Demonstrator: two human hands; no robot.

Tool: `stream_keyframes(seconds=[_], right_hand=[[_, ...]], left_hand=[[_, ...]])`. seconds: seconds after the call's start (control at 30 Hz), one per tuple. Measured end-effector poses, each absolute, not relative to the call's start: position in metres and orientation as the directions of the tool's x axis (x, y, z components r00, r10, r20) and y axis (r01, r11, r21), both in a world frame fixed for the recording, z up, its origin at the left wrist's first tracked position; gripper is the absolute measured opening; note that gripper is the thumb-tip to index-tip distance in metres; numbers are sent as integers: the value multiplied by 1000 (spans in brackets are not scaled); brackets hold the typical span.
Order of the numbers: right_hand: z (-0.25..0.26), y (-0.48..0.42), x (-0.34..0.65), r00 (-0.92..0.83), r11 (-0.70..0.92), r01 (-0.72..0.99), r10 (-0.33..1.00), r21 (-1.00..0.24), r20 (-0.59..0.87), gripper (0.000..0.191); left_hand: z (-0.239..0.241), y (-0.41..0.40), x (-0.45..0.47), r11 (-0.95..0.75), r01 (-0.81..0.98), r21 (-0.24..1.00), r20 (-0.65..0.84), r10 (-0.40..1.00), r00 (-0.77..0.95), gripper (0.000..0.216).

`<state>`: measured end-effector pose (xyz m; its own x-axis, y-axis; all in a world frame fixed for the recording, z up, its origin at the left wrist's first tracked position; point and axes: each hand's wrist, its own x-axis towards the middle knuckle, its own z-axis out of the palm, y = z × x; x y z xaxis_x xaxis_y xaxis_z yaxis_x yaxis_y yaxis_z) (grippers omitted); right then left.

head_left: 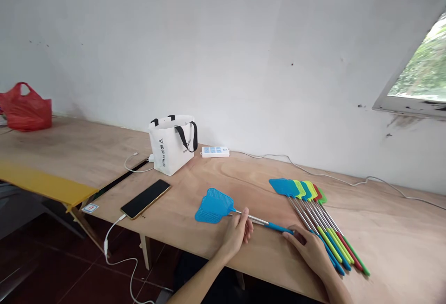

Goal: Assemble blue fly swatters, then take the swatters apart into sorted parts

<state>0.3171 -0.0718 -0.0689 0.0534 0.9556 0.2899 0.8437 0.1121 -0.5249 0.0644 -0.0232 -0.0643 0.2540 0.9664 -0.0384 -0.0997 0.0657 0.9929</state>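
Observation:
Two blue fly swatters (pixel 220 200) lie across each other, their perforated heads overlapping on the left and the handles pointing right. Thumb and curled fingers of my left hand (pixel 237 233) close around their metal shafts just behind the heads. At the far end of the blue handles, my right hand (pixel 308 248) grips with thumb and fingers, partly hiding the handle tips. Just right of it, a fanned row of several fly swatters (pixel 322 220) in blue, yellow-green, red and green rests on the wooden table (pixel 251 267), heads toward the wall.
A black phone (pixel 146 198) on a white cable lies at the left. Behind it stand a white tote bag (pixel 172 150) and a power strip (pixel 215 151), whose cord runs right along the wall. A red plastic bag (pixel 28 111) sits on the far-left table.

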Motion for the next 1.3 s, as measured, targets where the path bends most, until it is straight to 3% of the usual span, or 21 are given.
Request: stream_keyframes(seconds=[0.27, 0.53, 0.63, 0.77, 1.07, 1.3], right_hand=[[-74, -73, 314, 85, 133, 825, 931, -550, 354, 45], [-72, -74, 313, 60, 140, 852, 931, -505, 360, 45], [-71, -74, 313, 21, 171, 856, 932, -489, 362, 44], [-71, -72, 313, 4, 187, 863, 926, -470, 377, 46], [-76, -70, 312, 60, 146, 873, 914, -464, 401, 38], [-75, -71, 313, 30, 169, 868, 921, -468, 389, 32]], left_hand=[[-69, -20, 67, 39, -135, 990, -7, 972, 233, 72], [-67, -25, 62, -35, 25, 999, 27, 963, 267, 57], [-61, -28, 60, -153, 129, 980, 126, 972, 198, 55], [-59, -29, 58, -301, 149, 942, 258, 934, 248, 48], [-50, -33, 57, -371, 266, 890, 280, 904, 323, 47], [-60, -29, 60, -457, 422, 783, 329, 880, 343, 50]])
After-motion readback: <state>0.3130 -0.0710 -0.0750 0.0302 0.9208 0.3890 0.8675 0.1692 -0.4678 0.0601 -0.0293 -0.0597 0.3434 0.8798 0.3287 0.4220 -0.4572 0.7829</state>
